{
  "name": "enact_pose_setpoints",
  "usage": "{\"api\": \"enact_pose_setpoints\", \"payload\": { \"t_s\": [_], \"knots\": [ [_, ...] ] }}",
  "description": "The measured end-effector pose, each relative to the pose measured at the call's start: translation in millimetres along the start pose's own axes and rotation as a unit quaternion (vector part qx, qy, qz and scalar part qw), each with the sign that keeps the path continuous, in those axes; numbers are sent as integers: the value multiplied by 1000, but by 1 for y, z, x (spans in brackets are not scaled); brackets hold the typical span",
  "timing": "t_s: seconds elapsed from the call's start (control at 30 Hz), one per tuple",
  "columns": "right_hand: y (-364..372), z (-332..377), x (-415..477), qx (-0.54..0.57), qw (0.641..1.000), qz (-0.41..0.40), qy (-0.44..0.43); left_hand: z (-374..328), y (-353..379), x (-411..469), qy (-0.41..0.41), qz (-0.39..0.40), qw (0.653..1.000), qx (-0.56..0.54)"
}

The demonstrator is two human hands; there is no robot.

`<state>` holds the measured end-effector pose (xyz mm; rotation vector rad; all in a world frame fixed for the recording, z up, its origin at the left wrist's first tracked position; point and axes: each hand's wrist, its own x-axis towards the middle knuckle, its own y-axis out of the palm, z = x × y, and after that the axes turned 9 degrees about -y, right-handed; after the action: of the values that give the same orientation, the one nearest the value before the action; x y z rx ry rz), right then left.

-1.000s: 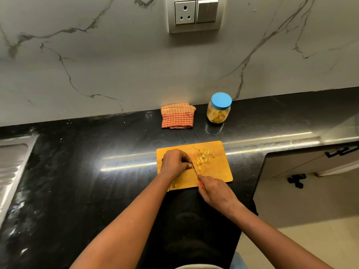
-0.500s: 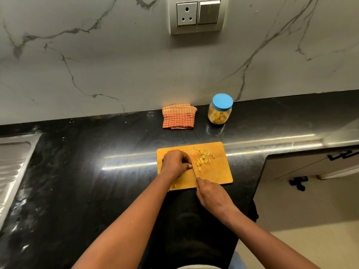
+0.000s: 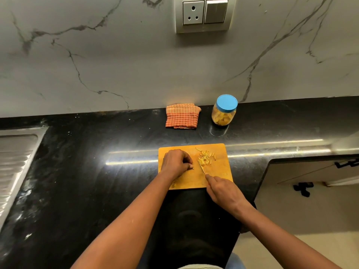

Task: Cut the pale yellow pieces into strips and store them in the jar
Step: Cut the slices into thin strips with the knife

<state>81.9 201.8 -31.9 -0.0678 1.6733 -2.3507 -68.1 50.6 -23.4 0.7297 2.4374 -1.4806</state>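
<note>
Our right hand (image 3: 225, 193) grips the knife (image 3: 201, 167), now swung from our curled left hand (image 3: 175, 162) toward strips (image 3: 206, 157) on the board (image 3: 194, 181); slice likely finished. Left's hold: unclear.

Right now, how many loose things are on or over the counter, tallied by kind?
Cutting board: 1
Knife: 1, held in the right hand
Jar: 1, blue lid on
Checked cloth: 1
Pile of cut strips: 1 (single strips too small to count)
Total: 5
</note>
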Motion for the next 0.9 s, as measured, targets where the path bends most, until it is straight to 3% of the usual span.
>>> {"api": "enact_pose_setpoints", "payload": {
  "t_s": [0.3,0.67,0.9],
  "knots": [
    [-5,-9,-1,30,995,-97,-15,-7,-4,3,9,2,998,57],
    [-3,-11,-6,50,992,-119,5,-21,23,-3,58,-99,991,67],
    [-1,-8,-3,65,991,-119,3,-19,16,-2,60,-68,995,37]
  ]
}}
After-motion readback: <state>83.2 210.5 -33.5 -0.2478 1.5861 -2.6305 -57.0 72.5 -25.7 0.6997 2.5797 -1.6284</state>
